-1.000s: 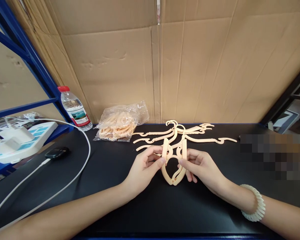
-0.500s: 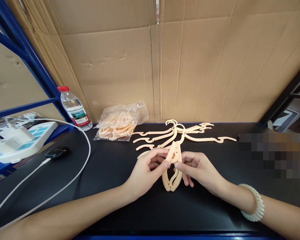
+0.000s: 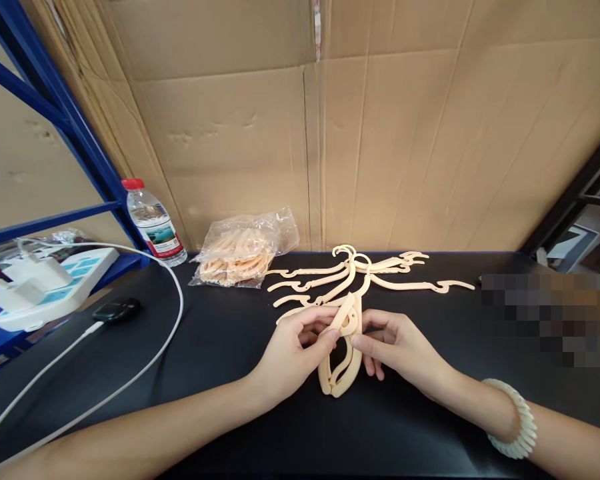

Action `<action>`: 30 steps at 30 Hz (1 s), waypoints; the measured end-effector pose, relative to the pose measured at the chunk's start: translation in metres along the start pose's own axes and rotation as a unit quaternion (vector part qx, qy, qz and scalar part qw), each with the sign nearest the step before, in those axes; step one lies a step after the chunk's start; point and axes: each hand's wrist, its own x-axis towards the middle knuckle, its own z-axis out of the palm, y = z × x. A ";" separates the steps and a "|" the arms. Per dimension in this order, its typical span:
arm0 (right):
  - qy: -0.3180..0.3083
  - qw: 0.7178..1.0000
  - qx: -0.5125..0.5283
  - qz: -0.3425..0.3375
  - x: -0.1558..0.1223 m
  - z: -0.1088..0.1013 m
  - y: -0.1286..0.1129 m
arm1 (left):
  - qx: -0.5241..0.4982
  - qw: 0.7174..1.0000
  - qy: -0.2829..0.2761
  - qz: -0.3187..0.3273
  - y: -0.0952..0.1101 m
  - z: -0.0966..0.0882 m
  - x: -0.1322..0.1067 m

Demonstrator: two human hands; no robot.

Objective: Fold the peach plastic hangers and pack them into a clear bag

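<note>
A folding peach plastic hanger stands folded up on the black table between my two hands. My left hand pinches its left arm near the top. My right hand pinches its right arm from the other side. The two arms of the hanger are pressed close together. Just behind it lie several unfolded peach hangers, spread flat in a pile.
A clear bag of more hangers lies at the back left, with a water bottle beside it. A white power strip, a white cable and a small black device are on the left. A cardboard wall stands behind.
The hanger's two arms have been squeezed together from spread apart to nearly closed. My hands have moved closer to each other and slightly toward me.
</note>
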 end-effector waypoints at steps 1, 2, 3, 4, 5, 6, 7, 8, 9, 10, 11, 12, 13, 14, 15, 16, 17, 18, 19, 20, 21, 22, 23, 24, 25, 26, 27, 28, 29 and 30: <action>0.017 1.000 0.006 -0.006 0.000 -0.001 -0.001 | 0.005 1.000 -0.002 -0.002 0.000 0.000 0.000; 0.037 0.999 0.015 -0.010 0.000 -0.002 -0.002 | 0.009 1.000 -0.009 -0.007 0.001 0.000 0.000; 0.054 0.998 0.025 -0.013 0.000 -0.003 -0.004 | 0.011 1.000 -0.021 -0.013 0.001 0.000 0.000; 0.065 0.997 0.033 -0.014 -0.001 -0.004 -0.005 | 0.012 0.999 -0.035 -0.021 0.002 0.000 0.000; 0.069 0.997 0.036 -0.015 -0.001 -0.006 -0.005 | 0.013 0.998 -0.049 -0.029 0.002 0.001 -0.001; 0.066 0.997 0.036 -0.016 -0.001 -0.007 -0.006 | 0.014 0.998 -0.060 -0.035 0.002 0.001 -0.001; 0.058 0.998 0.033 -0.017 -0.002 -0.008 -0.006 | 0.018 0.997 -0.067 -0.039 0.002 0.002 -0.001; 0.049 0.998 0.028 -0.017 -0.002 -0.009 -0.005 | 0.022 0.996 -0.070 -0.041 0.002 0.002 0.000; 0.040 0.999 0.022 -0.016 -0.002 -0.009 -0.004 | 0.024 0.996 -0.071 -0.041 0.001 0.002 0.000; 0.032 0.999 0.017 -0.013 -0.002 -0.010 -0.003 | 0.025 0.996 -0.070 -0.042 0.000 0.002 0.000; 0.026 1.000 0.012 -0.007 -0.002 -0.010 -0.002 | 0.026 0.997 -0.067 -0.043 -0.001 0.002 -0.001; 0.022 1.000 0.009 0.000 -0.002 -0.010 -0.001 | 0.024 0.997 -0.061 -0.046 -0.002 0.002 -0.001; 0.019 1.000 0.008 0.006 -0.002 -0.010 -0.001 | 0.020 0.997 -0.055 -0.051 -0.003 0.001 -0.001; 0.018 1.000 0.009 0.013 -0.002 -0.009 0.000 | 0.014 0.997 -0.050 -0.059 -0.004 0.000 -0.002; 0.019 1.000 0.012 0.017 -0.003 -0.009 0.000 | 0.007 0.996 -0.049 -0.068 -0.005 -0.001 -0.003; 0.023 0.999 0.016 0.021 -0.003 -0.010 0.000 | -0.001 0.996 -0.051 -0.077 -0.006 -0.003 -0.003; 0.030 0.999 0.023 0.024 -0.004 -0.010 0.000 | -0.011 0.995 -0.057 -0.082 -0.006 -0.004 -0.004; 0.038 0.998 0.030 0.026 -0.004 -0.011 0.000 | -0.021 0.994 -0.065 -0.083 -0.007 -0.006 -0.004; 0.048 0.998 0.037 0.027 -0.004 -0.012 0.000 | -0.031 0.993 -0.073 -0.082 -0.007 -0.007 -0.004; 0.058 0.997 0.043 0.028 -0.004 -0.014 0.000 | -0.042 0.993 -0.081 -0.081 -0.007 -0.008 -0.004; 0.067 0.996 0.048 0.029 -0.004 -0.015 0.000 | -0.053 0.992 -0.088 -0.080 -0.008 -0.009 -0.004; 0.073 0.996 0.050 0.031 -0.004 -0.017 0.000 | -0.062 0.991 -0.093 -0.079 -0.008 -0.010 -0.004; 0.077 0.995 0.050 0.034 -0.003 -0.019 -0.001 | -0.070 0.989 -0.098 -0.080 -0.008 -0.010 -0.003; 0.077 0.995 0.047 0.038 -0.003 -0.021 -0.001 | -0.075 0.989 -0.100 -0.083 -0.009 -0.010 -0.003; 0.075 0.995 0.044 0.043 -0.003 -0.023 -0.001 | -0.076 0.988 -0.101 -0.087 -0.009 -0.010 -0.002; 0.073 0.995 0.041 0.047 -0.002 -0.024 -0.001 | -0.076 0.988 -0.101 -0.092 -0.009 -0.010 -0.002; 0.071 0.995 0.041 0.049 -0.002 -0.025 -0.001 | -0.076 0.987 -0.100 -0.097 -0.009 -0.010 -0.002; 0.072 0.995 0.042 0.050 -0.002 -0.026 -0.002 | -0.078 0.987 -0.099 -0.103 -0.009 -0.010 -0.001; 0.075 0.995 0.045 0.049 -0.002 -0.026 -0.002 | -0.083 0.986 -0.096 -0.109 -0.010 -0.010 -0.001; 0.079 0.995 0.048 0.047 -0.002 -0.026 -0.003 | -0.088 0.985 -0.094 -0.113 -0.010 -0.009 -0.001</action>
